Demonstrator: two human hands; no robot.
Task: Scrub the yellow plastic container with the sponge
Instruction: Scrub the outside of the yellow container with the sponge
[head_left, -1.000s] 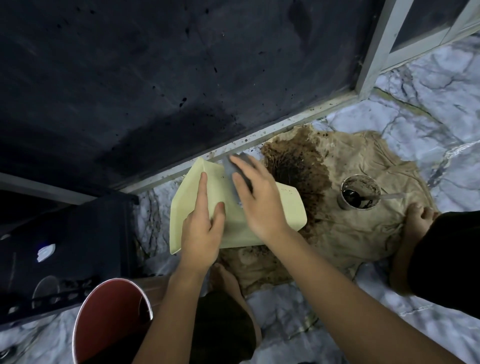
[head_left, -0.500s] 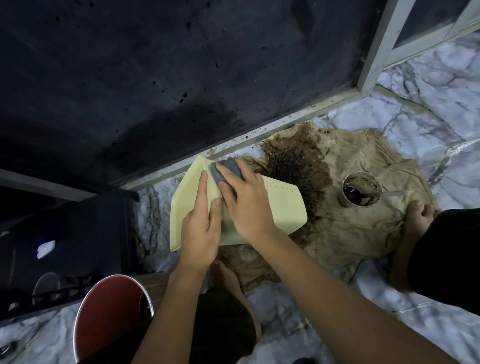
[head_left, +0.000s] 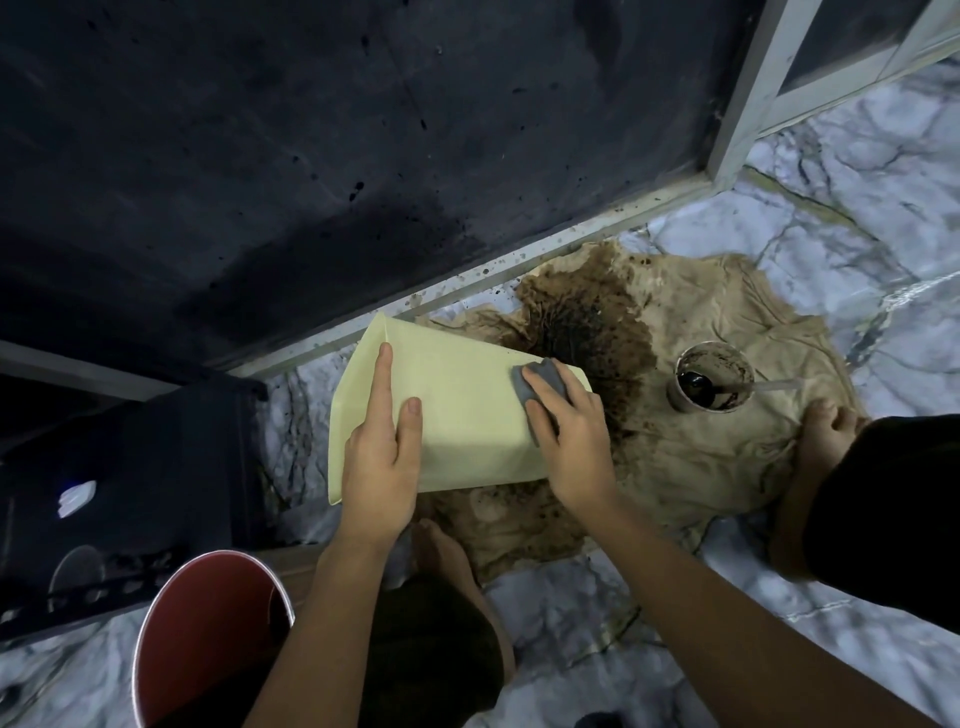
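Note:
A pale yellow plastic container (head_left: 467, 405) lies tilted on its side above a stained cloth, its wide end to the left. My left hand (head_left: 382, 452) holds its near left side, index finger stretched along the top face. My right hand (head_left: 569, 431) presses a grey sponge (head_left: 540, 387) against the container's right end, near the narrow base. The sponge is partly covered by my fingers.
A beige cloth (head_left: 727, 441) with a dark brown stain lies on the marble floor (head_left: 857, 218). A small round cup (head_left: 714, 376) of dark liquid with a spoon stands on it. A red bucket (head_left: 208, 639) is at lower left, a dark wall behind. My bare feet rest on the cloth.
My right hand slid the sponge from the container's upper left part across to its right end. The left hand kept its hold.

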